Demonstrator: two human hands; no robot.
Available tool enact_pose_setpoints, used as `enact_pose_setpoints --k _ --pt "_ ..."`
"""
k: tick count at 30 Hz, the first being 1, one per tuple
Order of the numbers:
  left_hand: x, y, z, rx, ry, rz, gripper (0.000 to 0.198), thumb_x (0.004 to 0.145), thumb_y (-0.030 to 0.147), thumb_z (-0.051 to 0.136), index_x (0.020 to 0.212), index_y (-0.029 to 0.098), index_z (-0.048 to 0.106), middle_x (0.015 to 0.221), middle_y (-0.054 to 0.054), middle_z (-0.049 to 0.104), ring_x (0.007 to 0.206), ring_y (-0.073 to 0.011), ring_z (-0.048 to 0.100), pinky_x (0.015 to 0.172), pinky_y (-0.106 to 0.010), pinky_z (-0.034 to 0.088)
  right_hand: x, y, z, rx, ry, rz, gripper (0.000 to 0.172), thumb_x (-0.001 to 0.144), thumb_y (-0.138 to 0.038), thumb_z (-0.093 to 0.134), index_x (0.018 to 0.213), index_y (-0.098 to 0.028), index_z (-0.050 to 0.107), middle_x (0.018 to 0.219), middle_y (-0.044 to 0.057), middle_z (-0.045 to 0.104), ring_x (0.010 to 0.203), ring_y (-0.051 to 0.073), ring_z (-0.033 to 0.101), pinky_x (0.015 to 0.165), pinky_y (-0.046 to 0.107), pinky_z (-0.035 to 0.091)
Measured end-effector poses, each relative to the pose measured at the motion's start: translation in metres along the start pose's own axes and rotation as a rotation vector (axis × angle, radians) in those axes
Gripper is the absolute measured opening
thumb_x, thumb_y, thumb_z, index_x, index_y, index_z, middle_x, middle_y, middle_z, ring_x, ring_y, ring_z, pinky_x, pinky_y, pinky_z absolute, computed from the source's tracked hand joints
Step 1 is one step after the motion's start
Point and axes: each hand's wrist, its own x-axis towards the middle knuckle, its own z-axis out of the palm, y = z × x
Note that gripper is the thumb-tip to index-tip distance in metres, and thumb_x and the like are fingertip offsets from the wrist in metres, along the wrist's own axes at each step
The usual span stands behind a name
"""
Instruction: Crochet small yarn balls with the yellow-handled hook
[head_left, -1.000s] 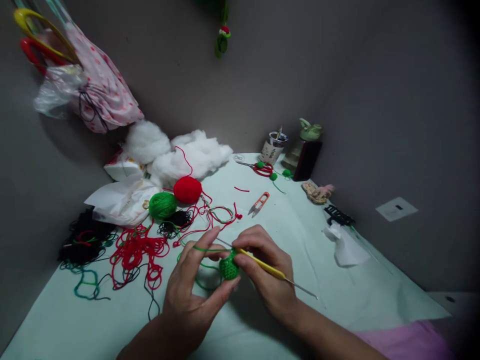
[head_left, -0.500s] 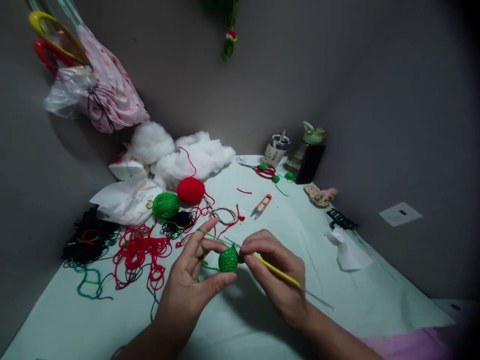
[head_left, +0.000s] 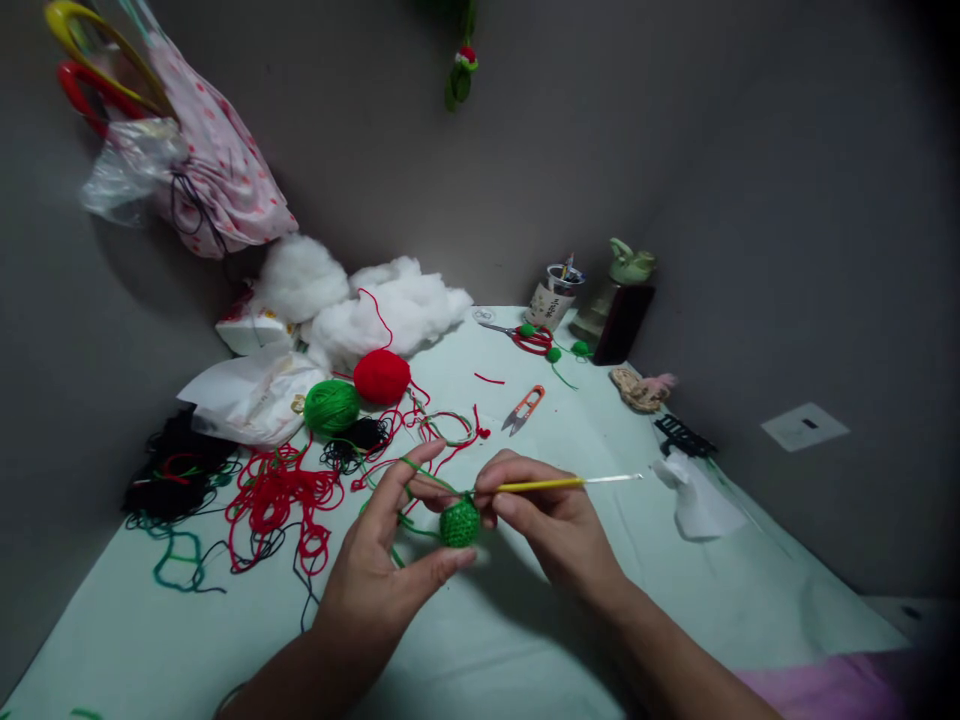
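Between the thumb and fingers of my left hand (head_left: pixel 390 545) sits a small green crocheted piece (head_left: pixel 460 523), rounded like a ball. Green yarn (head_left: pixel 427 471) runs over my raised left index finger to the top of the piece. My right hand (head_left: pixel 555 520) pinches a crochet hook (head_left: pixel 544 485) with a yellow grip, its tip at the upper edge of the piece. The hook's metal back end points right, nearly level. A green yarn ball (head_left: pixel 331 407) and a red yarn ball (head_left: pixel 382 376) lie beyond my left hand.
Orange thread snips (head_left: pixel 526 410) and red-handled scissors (head_left: pixel 532 340) lie farther back. White stuffing (head_left: pixel 397 310) is heaped against the wall. Tangled red yarn (head_left: pixel 274 510) and black yarn (head_left: pixel 176 470) spread at left. A bottle (head_left: pixel 596 315) and pen cup (head_left: pixel 551 300) stand at the back right.
The crochet hook has swung from slanting down to the right to nearly level, and its tip has moved in to the crocheted piece's top. My left hand keeps its hold.
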Motion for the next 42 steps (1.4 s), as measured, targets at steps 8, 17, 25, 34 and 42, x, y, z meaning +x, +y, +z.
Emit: enact_pose_setpoints --k 8,17,25,34,42 --pt "-0.002 0.002 -0.001 0.166 0.066 0.114 0.066 0.078 0.027 0.083 0.139 0.034 0.058 0.104 -0.002 0.073 0.108 -0.0245 0.065 0.113 -0.045 0.040 0.000 -0.001 -0.004 -0.131 -0.042 -0.142 0.012 0.096 -0.026 0.072 0.102 -0.029 0.082 0.092 0.003 0.072 0.083 0.015 0.063 0.074 0.027 0.051" --pt "-0.003 -0.010 0.004 0.096 -0.018 0.096 0.064 0.079 0.021 0.080 0.138 0.031 0.059 0.100 -0.002 0.075 0.101 -0.0240 0.069 0.101 -0.040 0.049 0.002 0.004 -0.004 0.171 -0.068 0.128 0.024 0.094 -0.039 0.073 0.084 -0.018 0.076 0.077 0.000 0.063 0.064 0.010 0.057 0.062 0.022 0.046" --pt "0.001 0.006 0.005 0.008 0.028 0.004 0.066 0.074 0.021 0.084 0.133 0.031 0.057 0.100 0.001 0.073 0.103 -0.0202 0.068 0.099 -0.034 0.051 -0.001 -0.006 -0.001 -0.216 -0.036 -0.099 0.013 0.098 -0.026 0.068 0.105 -0.028 0.079 0.101 0.004 0.072 0.097 0.017 0.064 0.085 0.029 0.051" --pt "0.000 0.000 0.002 0.060 0.018 0.083 0.066 0.079 0.021 0.082 0.138 0.033 0.054 0.100 0.002 0.074 0.105 -0.0192 0.069 0.103 -0.034 0.049 0.001 0.004 -0.002 0.161 -0.016 -0.004 0.013 0.100 -0.033 0.066 0.103 -0.027 0.077 0.099 0.003 0.076 0.080 0.013 0.067 0.076 0.025 0.054" --pt "0.001 0.010 0.004 0.129 -0.010 0.062 0.053 0.077 0.018 0.077 0.126 0.028 0.062 0.098 -0.002 0.076 0.103 -0.0233 0.069 0.100 -0.041 0.050 0.002 0.000 -0.007 0.196 -0.081 0.013 0.018 0.103 -0.035 0.062 0.100 -0.020 0.072 0.094 0.005 0.075 0.074 0.014 0.068 0.074 0.029 0.056"
